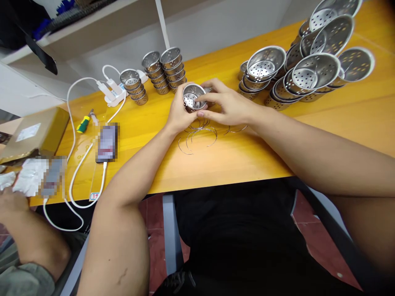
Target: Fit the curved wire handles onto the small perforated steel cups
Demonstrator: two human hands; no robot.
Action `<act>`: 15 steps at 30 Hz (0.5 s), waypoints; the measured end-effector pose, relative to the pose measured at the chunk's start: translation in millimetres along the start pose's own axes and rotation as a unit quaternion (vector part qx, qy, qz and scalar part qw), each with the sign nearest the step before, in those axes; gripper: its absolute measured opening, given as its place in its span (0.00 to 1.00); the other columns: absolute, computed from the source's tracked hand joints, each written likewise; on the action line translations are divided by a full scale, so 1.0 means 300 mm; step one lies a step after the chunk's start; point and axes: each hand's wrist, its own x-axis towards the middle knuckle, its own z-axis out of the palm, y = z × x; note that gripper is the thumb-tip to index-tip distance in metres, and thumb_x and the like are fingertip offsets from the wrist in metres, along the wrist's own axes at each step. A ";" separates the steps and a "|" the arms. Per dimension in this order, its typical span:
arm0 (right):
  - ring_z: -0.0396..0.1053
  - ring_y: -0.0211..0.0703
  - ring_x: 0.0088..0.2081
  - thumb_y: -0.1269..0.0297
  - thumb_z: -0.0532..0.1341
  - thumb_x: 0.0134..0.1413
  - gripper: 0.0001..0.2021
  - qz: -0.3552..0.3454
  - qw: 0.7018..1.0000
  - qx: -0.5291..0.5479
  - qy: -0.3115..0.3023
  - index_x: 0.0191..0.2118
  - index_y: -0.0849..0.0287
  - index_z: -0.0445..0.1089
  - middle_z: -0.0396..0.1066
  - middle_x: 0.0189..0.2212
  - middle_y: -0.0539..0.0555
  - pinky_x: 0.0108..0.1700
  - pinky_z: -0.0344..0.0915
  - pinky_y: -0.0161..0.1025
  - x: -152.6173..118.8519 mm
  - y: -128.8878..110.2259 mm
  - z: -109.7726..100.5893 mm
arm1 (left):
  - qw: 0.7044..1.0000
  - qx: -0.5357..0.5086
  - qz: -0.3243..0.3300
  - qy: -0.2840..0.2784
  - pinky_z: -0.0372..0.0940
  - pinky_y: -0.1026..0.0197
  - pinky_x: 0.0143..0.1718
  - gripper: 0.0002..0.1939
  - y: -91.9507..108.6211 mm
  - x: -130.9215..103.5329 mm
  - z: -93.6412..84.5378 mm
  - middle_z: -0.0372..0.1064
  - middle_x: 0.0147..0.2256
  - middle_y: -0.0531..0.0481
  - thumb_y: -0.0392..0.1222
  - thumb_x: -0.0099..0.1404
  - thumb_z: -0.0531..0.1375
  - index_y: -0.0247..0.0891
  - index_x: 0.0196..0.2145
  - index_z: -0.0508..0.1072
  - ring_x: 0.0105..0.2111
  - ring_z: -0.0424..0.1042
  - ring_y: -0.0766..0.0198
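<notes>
A small perforated metal cup (191,91) is held upright above the table, its open mouth facing me. My left hand (179,111) is wrapped round its left side and underside. My right hand (224,102) is at the cup's right rim, with one fingertip reaching inside and the thumb near the lower rim. Whether the right fingers pinch something small inside cannot be made out. Part of another metal piece (210,91) shows behind the right fingers. Several thin curved wires (202,130) lie on the yellow table (234,158) just below both hands.
Stacks of perforated cups stand at the back left (171,59) and right (314,74). Leftward are a power strip (115,98), white cables, a phone (107,143), a green-yellow screwdriver (83,124) and a cardboard box (33,131). Another person's hand (12,205) is at the left edge.
</notes>
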 end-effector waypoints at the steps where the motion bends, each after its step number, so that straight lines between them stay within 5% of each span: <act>1: 0.72 0.86 0.81 0.24 0.65 0.81 0.37 0.006 1.000 0.004 -0.007 0.78 0.42 0.85 0.74 0.82 0.65 0.84 0.71 0.83 0.000 -0.005 -0.001 | 1.000 0.020 -0.012 -0.004 0.79 0.34 0.83 0.53 0.025 -0.003 -0.005 0.76 0.76 0.40 0.83 0.77 0.72 0.58 0.83 0.57 0.78 0.82 0.42; 6: 0.66 0.86 0.85 0.24 0.65 0.80 0.41 0.049 0.999 0.009 -0.007 0.85 0.37 0.77 0.73 0.83 0.64 0.85 0.69 0.81 0.007 -0.052 -0.031 | 0.996 0.075 -0.051 0.001 0.77 0.36 0.86 0.48 0.109 -0.005 -0.022 0.74 0.78 0.38 0.71 0.82 0.73 0.57 0.84 0.54 0.80 0.80 0.44; 11: 0.73 0.85 0.76 0.21 0.62 0.77 0.47 0.110 0.992 0.026 0.063 0.90 0.37 0.69 0.75 0.83 0.60 0.80 0.72 0.78 0.012 -0.060 -0.053 | 0.989 0.112 -0.083 0.044 0.68 0.34 0.93 0.47 0.056 0.012 -0.031 0.69 0.83 0.37 0.62 0.83 0.72 0.58 0.86 0.51 0.85 0.74 0.43; 15: 0.68 0.86 0.76 0.23 0.59 0.79 0.45 0.122 0.990 0.027 0.070 0.92 0.28 0.63 0.78 0.81 0.54 0.81 0.65 0.82 0.008 -0.022 -0.052 | 0.988 0.080 -0.116 0.067 0.65 0.36 0.94 0.50 0.009 0.027 -0.051 0.68 0.83 0.34 0.63 0.82 0.73 0.54 0.87 0.51 0.85 0.73 0.43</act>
